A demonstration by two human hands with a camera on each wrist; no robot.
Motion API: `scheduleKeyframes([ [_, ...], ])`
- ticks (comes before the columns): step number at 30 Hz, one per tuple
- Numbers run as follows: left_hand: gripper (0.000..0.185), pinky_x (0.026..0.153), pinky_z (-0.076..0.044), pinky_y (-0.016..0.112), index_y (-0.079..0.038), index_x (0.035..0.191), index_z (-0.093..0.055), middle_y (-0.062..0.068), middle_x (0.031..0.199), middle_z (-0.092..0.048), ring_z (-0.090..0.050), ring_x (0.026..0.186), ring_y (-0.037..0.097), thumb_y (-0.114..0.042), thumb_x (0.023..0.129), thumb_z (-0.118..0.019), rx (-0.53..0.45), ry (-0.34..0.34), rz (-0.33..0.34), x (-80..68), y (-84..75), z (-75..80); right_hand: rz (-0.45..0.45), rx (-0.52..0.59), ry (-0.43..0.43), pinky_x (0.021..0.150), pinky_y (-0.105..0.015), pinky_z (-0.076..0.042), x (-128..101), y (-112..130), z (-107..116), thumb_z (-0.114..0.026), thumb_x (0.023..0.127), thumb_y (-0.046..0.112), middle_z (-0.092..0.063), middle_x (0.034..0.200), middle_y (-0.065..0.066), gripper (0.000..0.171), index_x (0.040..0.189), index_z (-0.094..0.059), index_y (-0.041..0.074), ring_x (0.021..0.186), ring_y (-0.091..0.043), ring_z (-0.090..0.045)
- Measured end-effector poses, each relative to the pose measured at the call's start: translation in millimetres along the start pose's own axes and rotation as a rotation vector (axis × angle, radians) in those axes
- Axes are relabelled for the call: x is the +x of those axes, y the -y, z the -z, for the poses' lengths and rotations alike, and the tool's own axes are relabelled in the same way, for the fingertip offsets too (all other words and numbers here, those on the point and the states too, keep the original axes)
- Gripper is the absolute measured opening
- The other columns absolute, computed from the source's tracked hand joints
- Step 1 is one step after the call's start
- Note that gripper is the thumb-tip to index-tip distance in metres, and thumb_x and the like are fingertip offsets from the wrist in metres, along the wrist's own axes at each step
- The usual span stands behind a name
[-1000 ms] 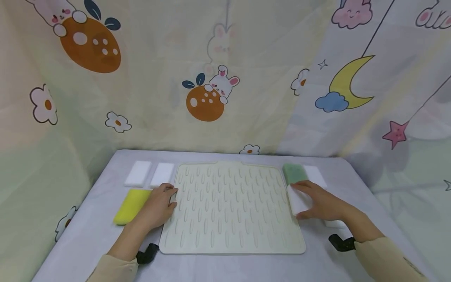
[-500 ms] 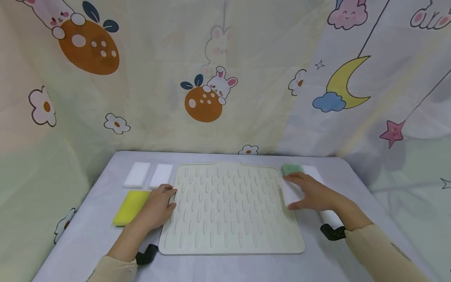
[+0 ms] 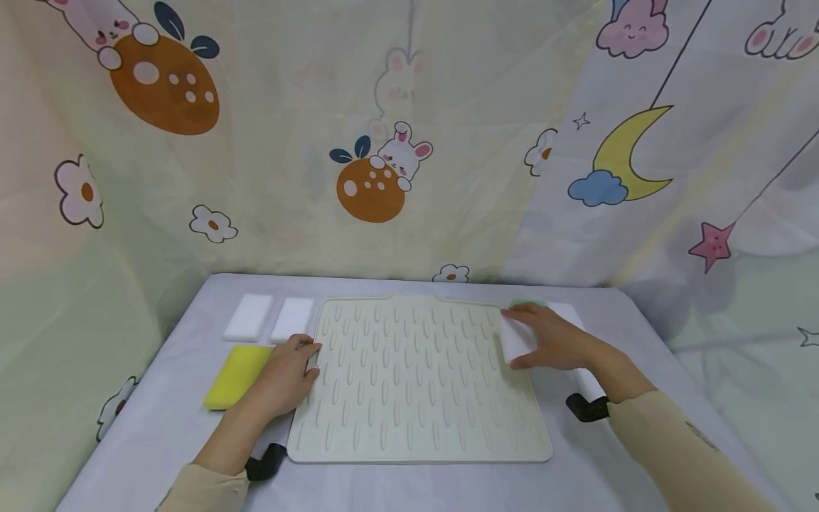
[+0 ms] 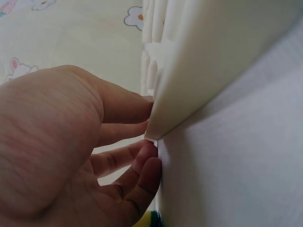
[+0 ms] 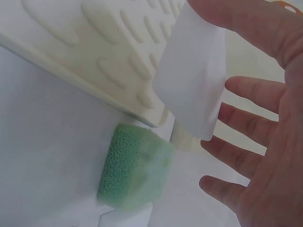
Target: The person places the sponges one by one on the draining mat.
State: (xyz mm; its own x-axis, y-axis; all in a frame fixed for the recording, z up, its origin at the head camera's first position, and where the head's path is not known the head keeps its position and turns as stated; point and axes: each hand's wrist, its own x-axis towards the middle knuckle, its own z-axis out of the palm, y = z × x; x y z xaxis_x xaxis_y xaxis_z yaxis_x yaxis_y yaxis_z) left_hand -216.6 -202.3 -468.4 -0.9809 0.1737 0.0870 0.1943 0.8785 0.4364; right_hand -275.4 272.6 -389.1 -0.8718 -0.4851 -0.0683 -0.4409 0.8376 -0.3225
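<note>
A pale cream mat with raised oval ridges lies flat in the middle of the table. My left hand rests at its left edge; in the left wrist view the thumb and fingertips touch the mat's rim and the cloth beside it. Over the mat's upper right corner, my right hand holds a white sponge block by its edges, between thumb and fingers. The right wrist view shows this white block tilted and raised above the ridges. Below it a green sponge sits beside the mat's corner.
Left of the mat lie two white blocks and a yellow sponge, partly behind my left hand. On the right, another white block and one more show past my right arm. A patterned curtain stands behind the table.
My right hand has lifted the white block from beside the mat and moved it left and away from me, over the mat's upper right corner. My left hand has stayed in place.
</note>
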Motion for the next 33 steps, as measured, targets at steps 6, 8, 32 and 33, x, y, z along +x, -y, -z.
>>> scheduleKeyframes([
  [6,0.047,0.108,-0.046,0.057,0.008,0.14,-0.059,0.025,0.144,-0.053,-0.05,0.132,0.045,-0.009,0.097,-0.067,0.0,0.0,0.0,-0.6,0.3,-0.9,-0.025,0.0,0.021,0.114,-0.067,-0.036,11,4,-2,-0.09,0.078,0.041,-0.041,0.158,-0.024,0.095,0.156,-0.046,0.008,0.145,-0.049,-0.037],
  [8,0.047,0.108,-0.046,0.057,0.008,0.14,-0.059,0.025,0.144,-0.053,-0.051,0.131,0.045,-0.009,0.097,-0.067,0.001,-0.001,0.001,-1.1,0.3,-0.8,-0.03,0.0,0.028,0.114,-0.068,-0.036,14,5,-3,-0.09,0.079,0.041,-0.04,0.16,-0.024,0.095,0.157,-0.045,0.009,0.146,-0.049,-0.036],
  [32,0.046,0.108,-0.046,0.056,0.007,0.14,-0.06,0.024,0.144,-0.053,-0.051,0.131,0.044,-0.01,0.097,-0.067,-0.004,-0.004,-0.006,1.8,1.3,-0.4,-0.063,0.021,0.086,0.119,-0.065,-0.032,53,14,-13,-0.088,0.082,0.04,-0.034,0.165,-0.018,0.096,0.16,-0.04,0.013,0.152,-0.046,-0.028],
  [33,0.046,0.108,-0.046,0.056,0.006,0.14,-0.06,0.024,0.144,-0.053,-0.051,0.131,0.044,-0.01,0.097,-0.068,-0.004,-0.003,-0.004,1.8,1.2,-0.5,-0.059,0.022,0.087,0.119,-0.065,-0.032,55,15,-13,-0.088,0.082,0.04,-0.034,0.165,-0.018,0.095,0.16,-0.04,0.013,0.152,-0.046,-0.028],
])
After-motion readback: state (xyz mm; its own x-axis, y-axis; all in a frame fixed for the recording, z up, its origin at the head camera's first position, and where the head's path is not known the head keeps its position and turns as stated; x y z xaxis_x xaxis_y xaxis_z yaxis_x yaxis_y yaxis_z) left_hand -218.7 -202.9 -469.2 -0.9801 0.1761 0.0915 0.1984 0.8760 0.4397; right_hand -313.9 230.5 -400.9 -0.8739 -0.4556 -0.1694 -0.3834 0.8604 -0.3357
